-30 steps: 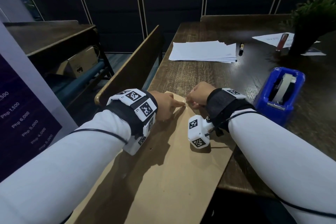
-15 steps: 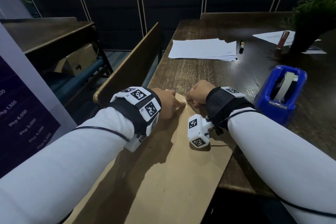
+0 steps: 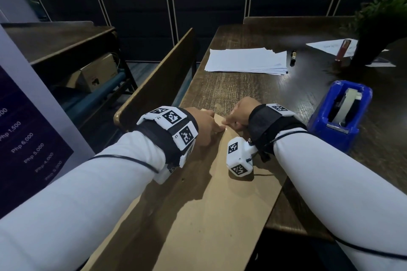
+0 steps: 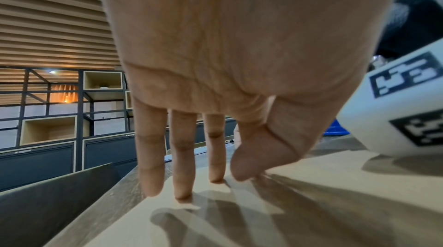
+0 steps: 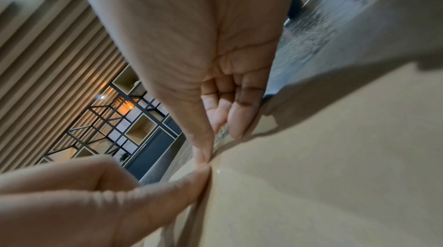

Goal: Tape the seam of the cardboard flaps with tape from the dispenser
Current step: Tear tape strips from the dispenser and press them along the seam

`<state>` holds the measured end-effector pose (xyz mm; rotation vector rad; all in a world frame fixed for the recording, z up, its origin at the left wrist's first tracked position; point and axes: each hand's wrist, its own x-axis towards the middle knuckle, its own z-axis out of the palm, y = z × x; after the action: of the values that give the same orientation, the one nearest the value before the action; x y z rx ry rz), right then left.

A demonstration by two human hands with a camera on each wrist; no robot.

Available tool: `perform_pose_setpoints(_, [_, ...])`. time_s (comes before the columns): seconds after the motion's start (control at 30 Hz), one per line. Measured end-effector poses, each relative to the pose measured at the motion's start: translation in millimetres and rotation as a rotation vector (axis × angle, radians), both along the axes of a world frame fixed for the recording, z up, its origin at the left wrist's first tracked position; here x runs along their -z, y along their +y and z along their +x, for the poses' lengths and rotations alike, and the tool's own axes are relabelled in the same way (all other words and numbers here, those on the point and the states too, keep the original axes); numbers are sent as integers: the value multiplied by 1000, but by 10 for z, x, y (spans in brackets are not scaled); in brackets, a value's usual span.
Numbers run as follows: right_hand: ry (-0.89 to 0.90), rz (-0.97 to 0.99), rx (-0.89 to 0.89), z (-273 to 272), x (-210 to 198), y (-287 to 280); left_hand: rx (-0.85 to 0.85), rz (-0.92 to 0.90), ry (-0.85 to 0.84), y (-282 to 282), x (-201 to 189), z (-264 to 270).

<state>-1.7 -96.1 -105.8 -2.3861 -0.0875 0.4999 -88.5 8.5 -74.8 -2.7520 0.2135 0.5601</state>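
Observation:
A flat sheet of brown cardboard (image 3: 211, 215) lies along the table's left edge, its seam (image 3: 198, 182) running lengthwise. Both hands meet at its far end. My left hand (image 3: 207, 126) rests there with straight fingers (image 4: 182, 184) and thumb pressing the cardboard (image 4: 335, 203). Its forefinger (image 5: 167, 194) touches my right thumb tip on the seam. My right hand (image 3: 237, 114) has its fingers curled (image 5: 219, 146), and a glint of clear tape (image 5: 223, 133) shows between thumb and fingers. The blue tape dispenser (image 3: 339, 116) stands to the right, apart from both hands.
A stack of white paper (image 3: 246, 60) and a pen (image 3: 293, 56) lie farther back on the dark wooden table (image 3: 242, 92). A potted plant (image 3: 383, 28) and more sheets sit at the far right. A wooden panel (image 3: 158, 81) stands along the table's left side.
Both hands stay at the far end of the seam, fingertips still together. Only the view has shifted slightly.

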Motion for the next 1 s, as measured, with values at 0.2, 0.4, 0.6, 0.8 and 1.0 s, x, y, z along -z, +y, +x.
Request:
perform_pose_setpoints(0.2, [43,-18,13,98,3,39,-53,-92,-16,64,42,29])
perform_pose_setpoints(0.4, [25,52,0,124,25,-39,-8,-99,-26,100,75,-8])
perform_pose_setpoints(0.6, [-51,-4,-163,-105,-121,-118,-7,-201,-31,226,84,-30])
perform_pose_setpoints(0.8, [-245,-479,-440,-415,-244,-120,-22,-98,-71,63,122,-30])
perform_pose_setpoints(1.0, [-293,-848,-573,-502,-126,-68,-42,-26,-35,-91,140,24])
